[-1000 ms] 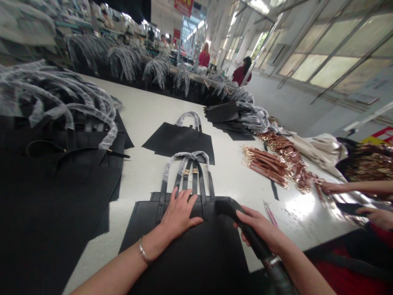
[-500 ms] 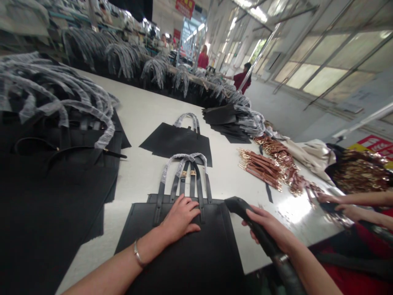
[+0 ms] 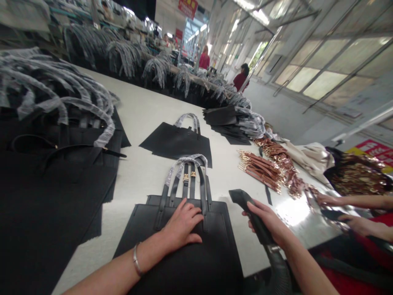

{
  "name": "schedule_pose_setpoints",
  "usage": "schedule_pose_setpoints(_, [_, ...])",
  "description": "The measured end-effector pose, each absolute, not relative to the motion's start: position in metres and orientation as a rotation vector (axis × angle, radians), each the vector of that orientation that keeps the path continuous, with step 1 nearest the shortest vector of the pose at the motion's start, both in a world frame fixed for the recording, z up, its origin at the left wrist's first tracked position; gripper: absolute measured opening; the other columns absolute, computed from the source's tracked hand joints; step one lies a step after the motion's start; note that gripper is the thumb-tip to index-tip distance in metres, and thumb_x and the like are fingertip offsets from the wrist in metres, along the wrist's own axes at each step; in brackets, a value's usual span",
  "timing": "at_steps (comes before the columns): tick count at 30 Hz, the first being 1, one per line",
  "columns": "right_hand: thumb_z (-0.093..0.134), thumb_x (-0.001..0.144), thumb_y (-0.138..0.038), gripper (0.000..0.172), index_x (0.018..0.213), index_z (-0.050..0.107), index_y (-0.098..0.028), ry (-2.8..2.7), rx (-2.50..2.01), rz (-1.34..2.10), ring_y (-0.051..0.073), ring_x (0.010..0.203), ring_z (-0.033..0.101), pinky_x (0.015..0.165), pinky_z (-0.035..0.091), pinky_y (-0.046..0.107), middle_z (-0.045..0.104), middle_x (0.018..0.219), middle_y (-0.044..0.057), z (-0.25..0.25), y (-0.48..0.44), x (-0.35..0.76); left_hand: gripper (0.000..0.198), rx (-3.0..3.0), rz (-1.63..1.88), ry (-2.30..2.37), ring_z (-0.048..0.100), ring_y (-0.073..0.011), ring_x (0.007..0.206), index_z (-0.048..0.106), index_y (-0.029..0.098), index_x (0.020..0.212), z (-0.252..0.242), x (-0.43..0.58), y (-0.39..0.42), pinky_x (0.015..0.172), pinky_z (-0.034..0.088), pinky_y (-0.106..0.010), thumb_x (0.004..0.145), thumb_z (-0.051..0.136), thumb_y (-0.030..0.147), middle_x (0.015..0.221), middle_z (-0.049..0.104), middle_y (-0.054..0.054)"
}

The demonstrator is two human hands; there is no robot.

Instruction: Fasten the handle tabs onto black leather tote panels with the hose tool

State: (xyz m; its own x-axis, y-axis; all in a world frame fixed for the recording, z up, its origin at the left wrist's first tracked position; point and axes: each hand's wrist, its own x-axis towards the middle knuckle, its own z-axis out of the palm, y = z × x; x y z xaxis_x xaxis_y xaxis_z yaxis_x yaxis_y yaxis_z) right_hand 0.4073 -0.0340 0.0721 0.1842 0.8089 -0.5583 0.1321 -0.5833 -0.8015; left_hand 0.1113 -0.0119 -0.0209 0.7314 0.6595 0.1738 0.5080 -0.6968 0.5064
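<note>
A black tote bag (image 3: 190,262) lies flat on the table in front of me, its film-wrapped handles pointing away. Between the handles are straps with small gold buckles (image 3: 186,177). My left hand (image 3: 186,223) rests on the bag's upper part near the handle bases, fingers stretched out, gripping nothing. To the right of the bag, my right hand (image 3: 266,221) is wrapped round a black nozzle (image 3: 256,223) on a ribbed hose (image 3: 278,272). The nozzle's flattened tip is up and to the left, apart from the bag and just above the table.
Another black bag (image 3: 178,139) lies beyond. A large stack of black bags (image 3: 58,192) is at left, more bag pieces (image 3: 224,119) at back right. Brown straps with gold clips (image 3: 260,168) are bundled at right. A co-worker's hands (image 3: 353,223) work at the far right of the white table (image 3: 138,114).
The nozzle in my right hand has moved slightly right, away from the bag's top right corner. My left hand stays on the bag; the handles have shifted a little right.
</note>
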Motion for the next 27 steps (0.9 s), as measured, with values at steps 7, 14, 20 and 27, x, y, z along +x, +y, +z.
schedule_pose_setpoints(7, [0.061,0.086,-0.047,0.053,0.131,0.045,-0.023,-0.978,-1.825,1.731,0.011,0.05,0.06,0.044,0.047,0.021,0.066,0.085,0.004,0.084,-0.061,0.39,0.061,2.509,0.509,0.952,0.053,-0.0253,0.112,0.063,0.022,0.112,-0.019,0.113,-0.013,0.115,0.024,-0.056,0.063,0.08,0.055,0.118,0.062,-0.006])
schedule_pose_setpoints(14, [0.059,0.086,-0.046,0.047,0.125,0.05,-0.022,-1.118,-1.784,1.717,0.009,0.045,0.057,0.039,0.045,0.019,0.059,0.073,-0.002,0.072,-0.025,0.346,0.057,2.516,0.509,0.955,0.055,-0.0241,0.107,0.067,0.022,0.106,-0.023,0.112,-0.012,0.115,0.027,-0.052,0.063,0.079,0.058,0.11,0.063,-0.005])
schedule_pose_setpoints(20, [0.061,0.085,-0.046,0.052,0.131,0.047,-0.027,-1.06,-1.799,1.636,0.009,0.048,0.059,0.043,0.046,0.02,0.062,0.082,-0.001,0.089,-0.037,0.35,0.063,2.538,0.528,1.044,0.053,-0.0254,0.107,0.065,0.017,0.098,-0.019,0.113,-0.015,0.111,0.03,-0.05,0.056,0.081,0.06,0.11,0.059,-0.007])
schedule_pose_setpoints(27, [0.061,0.084,-0.047,0.06,0.137,0.043,-0.025,-0.992,-1.828,1.981,0.009,0.047,0.059,0.04,0.045,0.018,0.063,0.078,0.0,0.091,-0.071,0.341,0.054,2.585,0.311,1.156,0.054,-0.0249,0.091,0.06,0.014,0.086,-0.005,0.115,-0.018,0.078,0.048,-0.038,0.064,0.076,0.061,0.093,0.058,-0.006])
